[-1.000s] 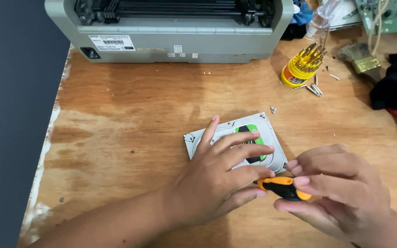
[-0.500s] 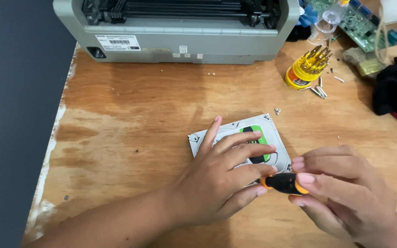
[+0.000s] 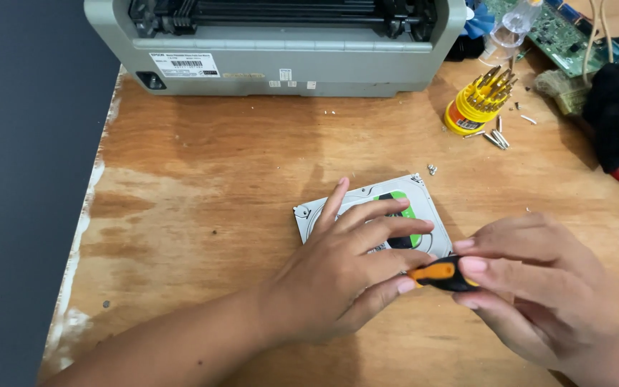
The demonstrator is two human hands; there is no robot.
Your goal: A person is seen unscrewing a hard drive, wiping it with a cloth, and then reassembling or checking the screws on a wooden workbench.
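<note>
Head view: you look down on a worn wooden table [image 3: 216, 186], with both of your hands low in the frame.
Hard drive: the flat silver metal hard drive with a green and black label [image 3: 367, 208] lies just below and right of frame centre, flat on the wood, lid up.
Drive axis: its long side runs from lower left to upper right, slightly skewed to the table edge; the far short end points toward the upper right of the frame.
Left hand: your left hand [image 3: 338, 276] lies with fingers spread, pressed flat across the lid, most likely to keep the drive from sliding or turning under the tool.
Screwdriver: the short screwdriver with an orange and black handle [image 3: 440, 273] sits at the drive's near right corner, its axis roughly level left to right; the tip is hidden behind your fingers.
Right hand: your right hand [image 3: 539, 294] pinches the handle between thumb and fingertips, a light grip suited to twisting.
Bit holder: a yellow round stand of screwdriver bits [image 3: 476, 107] sits upper right, with loose bits [image 3: 496, 137] beside it.
Small screw: one [image 3: 432, 170] lies just beyond the drive's far corner.
Printer: a grey printer [image 3: 281, 43] fills the top edge.
Circuit board: a green one [image 3: 567, 36] at the upper right corner.
</note>
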